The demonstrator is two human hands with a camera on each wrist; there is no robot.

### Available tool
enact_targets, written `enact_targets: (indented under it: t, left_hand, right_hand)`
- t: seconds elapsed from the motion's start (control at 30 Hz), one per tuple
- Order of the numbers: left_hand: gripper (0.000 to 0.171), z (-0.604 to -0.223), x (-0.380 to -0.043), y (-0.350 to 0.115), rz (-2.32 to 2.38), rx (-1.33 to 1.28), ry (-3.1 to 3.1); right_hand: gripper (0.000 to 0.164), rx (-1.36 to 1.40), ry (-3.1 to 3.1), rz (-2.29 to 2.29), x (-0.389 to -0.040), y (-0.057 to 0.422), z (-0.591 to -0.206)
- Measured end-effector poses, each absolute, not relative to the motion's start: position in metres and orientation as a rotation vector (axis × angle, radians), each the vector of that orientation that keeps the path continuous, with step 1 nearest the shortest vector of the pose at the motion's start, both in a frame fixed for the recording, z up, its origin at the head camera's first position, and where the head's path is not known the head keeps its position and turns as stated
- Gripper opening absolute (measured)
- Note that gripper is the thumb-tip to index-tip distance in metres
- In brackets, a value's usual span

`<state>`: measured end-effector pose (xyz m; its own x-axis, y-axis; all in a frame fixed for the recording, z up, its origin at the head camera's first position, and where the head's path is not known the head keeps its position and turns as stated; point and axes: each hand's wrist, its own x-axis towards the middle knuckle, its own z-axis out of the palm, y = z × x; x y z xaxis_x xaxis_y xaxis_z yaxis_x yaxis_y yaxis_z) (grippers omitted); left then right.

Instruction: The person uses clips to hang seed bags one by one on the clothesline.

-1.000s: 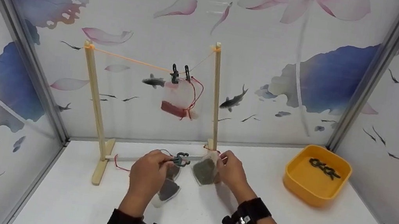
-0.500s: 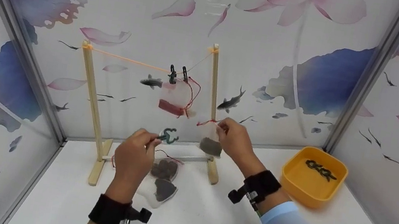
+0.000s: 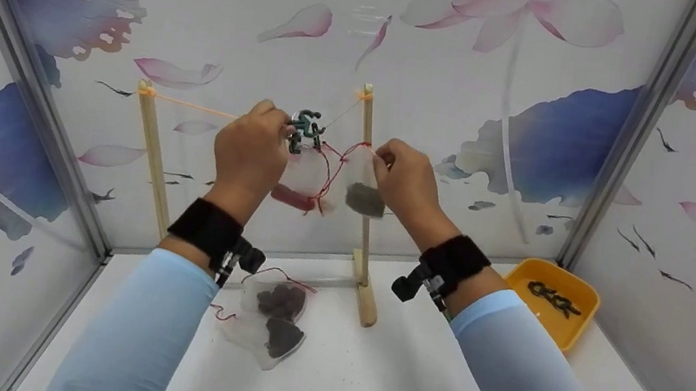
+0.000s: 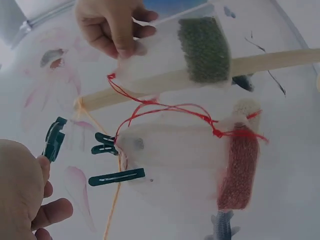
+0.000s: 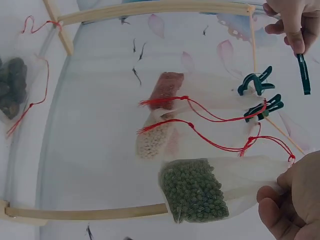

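At the orange line [image 3: 189, 106], my left hand [image 3: 250, 157] pinches a dark green spring clip [image 4: 54, 141]. My right hand [image 3: 409, 180] pinches the neck of a mesh drawstring bag [image 5: 192, 190] with green beans at its bottom, raised beside the right post. Between the hands a bag of red beans [image 4: 237, 172] hangs from the line, and behind it in the right wrist view is a bag of pale beans [image 5: 152, 142]. Dark green clips [image 5: 257, 82] grip their tops. Red drawstrings [image 4: 170, 106] dangle close together, and those of the green-bean bag touch the hanging ones.
Two wooden posts [image 3: 150, 159] on feet carry the line. Below lie two mesh bags, one with dark lumps [image 3: 281, 300], another with dark contents [image 3: 284, 339]. A yellow box [image 3: 579, 330] with several clips stands at the right, partly behind my right sleeve [image 3: 505, 343].
Both hands have risen from near the table to the line. The green-bean bag has been lifted in my right hand, and the left hand has carried its clip up beside the hanging bags.
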<state>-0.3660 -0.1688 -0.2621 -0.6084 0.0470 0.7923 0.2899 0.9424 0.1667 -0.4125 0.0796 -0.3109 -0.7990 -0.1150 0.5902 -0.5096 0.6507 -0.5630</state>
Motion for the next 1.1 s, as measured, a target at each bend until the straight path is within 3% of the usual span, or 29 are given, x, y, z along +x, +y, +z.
enact_targets:
  t: [0.53, 0.77, 1.1]
  left_hand:
    - [0.009, -0.227, -0.414, -0.142, -0.155, -0.138, -2.313]
    - [0.021, -0.23, -0.419, -0.129, -0.055, -0.207, -2.279]
    - [0.012, -0.241, -0.418, -0.124, -0.054, -0.284, -2.349]
  right_hand:
    - [0.014, 0.521, -2.27, 0.931, -0.442, 0.055, -0.289]
    - [0.015, 0.528, -2.28, 0.941, -0.442, 0.054, -0.28]
    - [0.015, 0.539, -2.297, 1.076, -0.442, 0.056, -0.283]
